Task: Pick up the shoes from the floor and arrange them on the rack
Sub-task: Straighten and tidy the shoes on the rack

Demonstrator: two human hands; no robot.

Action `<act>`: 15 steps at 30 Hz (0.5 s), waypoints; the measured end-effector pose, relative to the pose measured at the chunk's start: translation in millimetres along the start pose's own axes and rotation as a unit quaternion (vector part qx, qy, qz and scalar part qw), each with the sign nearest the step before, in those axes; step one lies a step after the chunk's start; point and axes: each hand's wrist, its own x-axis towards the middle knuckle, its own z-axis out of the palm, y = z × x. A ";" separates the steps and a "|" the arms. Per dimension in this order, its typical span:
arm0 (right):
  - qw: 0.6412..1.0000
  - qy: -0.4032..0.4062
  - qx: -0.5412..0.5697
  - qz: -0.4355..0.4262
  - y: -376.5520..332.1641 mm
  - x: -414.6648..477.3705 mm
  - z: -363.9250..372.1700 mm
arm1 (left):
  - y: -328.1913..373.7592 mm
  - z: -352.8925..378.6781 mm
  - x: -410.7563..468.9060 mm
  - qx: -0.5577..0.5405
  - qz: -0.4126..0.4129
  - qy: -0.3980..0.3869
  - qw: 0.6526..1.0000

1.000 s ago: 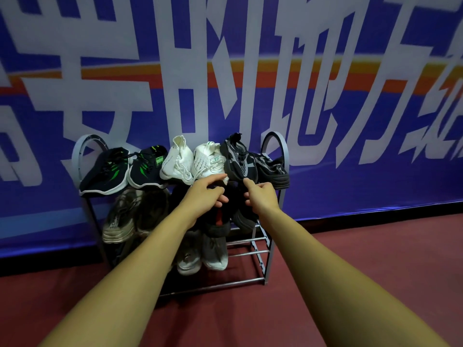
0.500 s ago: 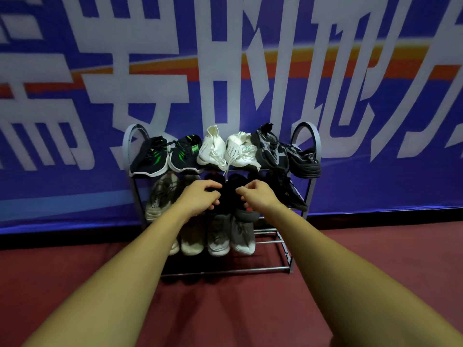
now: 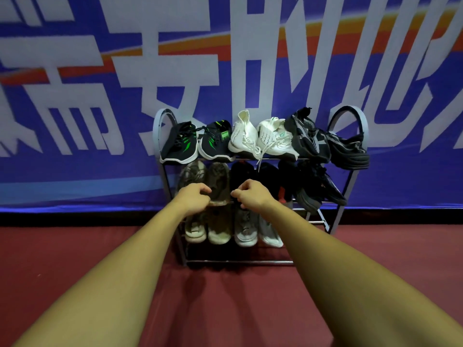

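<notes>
A grey metal shoe rack stands against the banner wall, with shoes on all three shelves. The top shelf carries a black-and-green pair, a white pair and a black-and-grey pair. On the middle shelf sit an olive pair, a black pair and another dark pair. Beige shoes and grey shoes fill the bottom shelf. My left hand hovers before the olive pair, fingers curled. My right hand is in front of the black pair, fingers curled, nothing seen in it.
A blue banner with large white characters covers the wall behind the rack. The floor is dark red, and no shoes lie on the part in view. The bottom shelf's right end shows bare rails.
Both hands came off the black pair on the middle shelf and drew back a little to the left. The view has shifted, so the rack now sits more to the right.
</notes>
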 end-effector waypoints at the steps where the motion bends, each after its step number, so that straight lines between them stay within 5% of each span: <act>1: 1.000 -0.006 -0.005 0.001 0.7 2.7 3.9 | -4.3 -0.5 2.9 0.002 -0.009 0.001 1.000; 15: 0.996 -0.071 -0.044 -0.009 -0.3 43.2 78.5 | -61.5 0.3 43.1 0.054 -0.088 -0.006 0.995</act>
